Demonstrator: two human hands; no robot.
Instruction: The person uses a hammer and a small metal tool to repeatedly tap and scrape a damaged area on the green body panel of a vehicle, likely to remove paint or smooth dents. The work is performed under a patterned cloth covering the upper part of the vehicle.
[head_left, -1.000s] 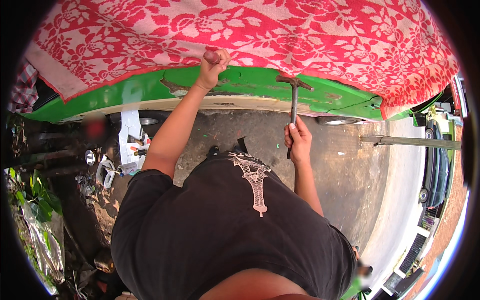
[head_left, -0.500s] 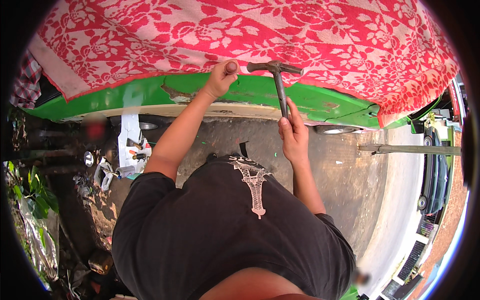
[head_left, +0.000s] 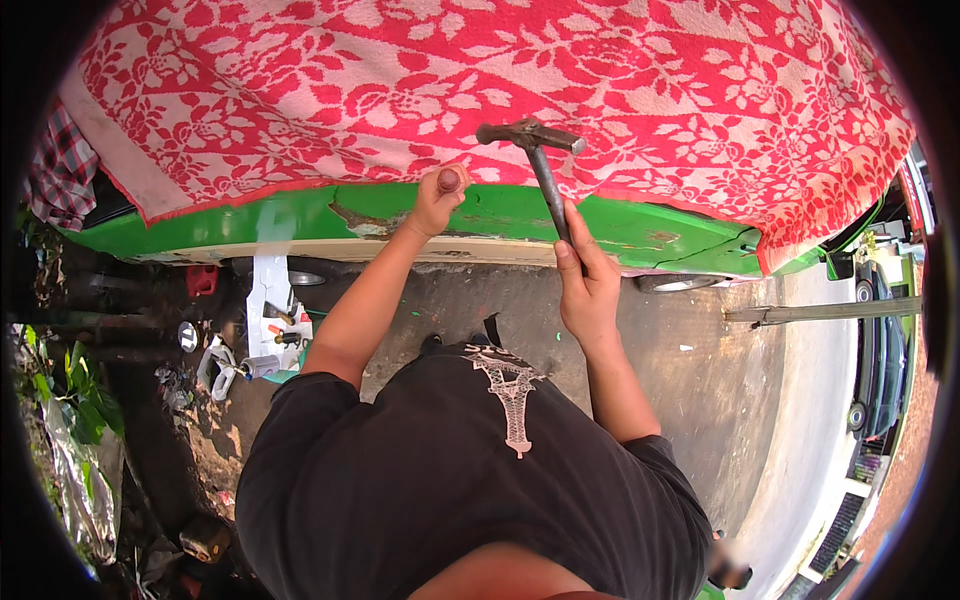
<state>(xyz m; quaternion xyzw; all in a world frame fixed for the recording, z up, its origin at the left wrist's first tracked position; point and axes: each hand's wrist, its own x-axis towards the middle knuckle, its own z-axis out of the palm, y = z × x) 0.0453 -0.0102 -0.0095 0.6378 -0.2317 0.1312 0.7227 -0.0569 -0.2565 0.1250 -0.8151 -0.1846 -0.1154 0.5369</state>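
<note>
My left hand [head_left: 432, 212] is closed round a tool whose round reddish-brown end [head_left: 448, 181] faces up; the rest of it is hidden by the fist. It is over the edge of a vehicle's green panel [head_left: 290, 222], beside a patch of broken paint [head_left: 365, 222]. My right hand [head_left: 590, 290] grips the dark shaft of a hammer [head_left: 548, 190]. The hammer's head is raised to the right of the left fist, apart from it. Behind both lies a red and cream floral blanket [head_left: 400, 90] draped over the vehicle.
At left, a white surface [head_left: 265, 282] carries small tools, with a grey cylinder [head_left: 262, 367] nearby. A red container [head_left: 202, 281] is farther left. A wooden post [head_left: 830, 311] juts in at right, before a parked dark car [head_left: 880, 350]. A blurred person [head_left: 735, 568] is at lower right.
The whole view has shifted downward. The hammer head has risen away from the panel and moved left. My left fist has come slightly nearer to me, still holding the round-ended tool.
</note>
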